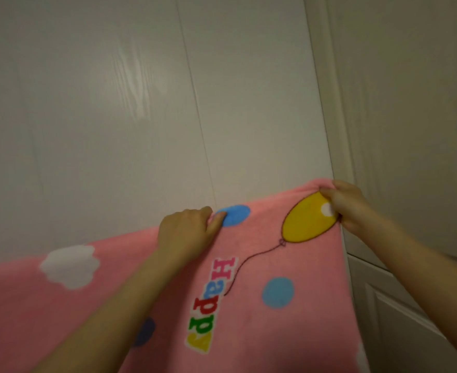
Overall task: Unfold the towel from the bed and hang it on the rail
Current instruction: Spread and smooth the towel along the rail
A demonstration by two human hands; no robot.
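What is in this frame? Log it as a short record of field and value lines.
towel: pink towel, unfolded, held up with its top edge slanting
print: yellow balloon, white cloud, word Happy
left hand: left hand grips the top edge
right hand: right hand pinches the top corner
behind: white wall
rail: not visible

The setting is a domestic interior, most likely a bedroom or hallway of a home. The main landmark is a white panelled door (399,305) at the right, set in a white moulded frame (326,90). Left of the door, a smooth white wall panel (114,103) with a vertical seam fills the view. A pink children's towel (262,265) printed "Happy" hangs below it.
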